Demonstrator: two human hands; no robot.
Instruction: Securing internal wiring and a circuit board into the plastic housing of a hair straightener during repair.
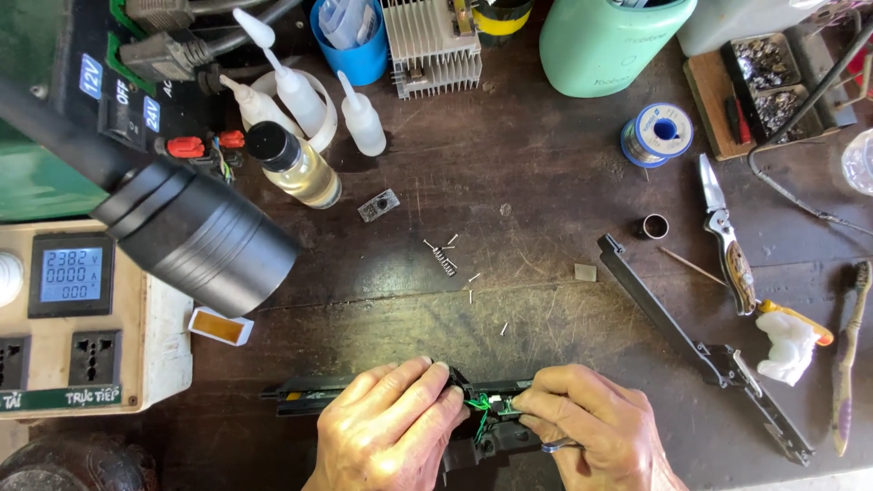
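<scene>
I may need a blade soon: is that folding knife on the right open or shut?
Open. The folding knife lies flat on the table, its bright blade extended straight out from the patterned handle, tip pointing towards the solder spool.

Both hands (391, 423) on black device (382, 393)

On the dark wooden bench lie a folding knife (725, 232), a solder spool (657, 134), a small spring (444, 259) among loose screws, and a toothbrush (848, 356). Squeeze bottles (300, 95) stand beside a capped glass bottle (296, 167); a finned heatsink (431, 44) sits near a green jug (605, 45).
</scene>
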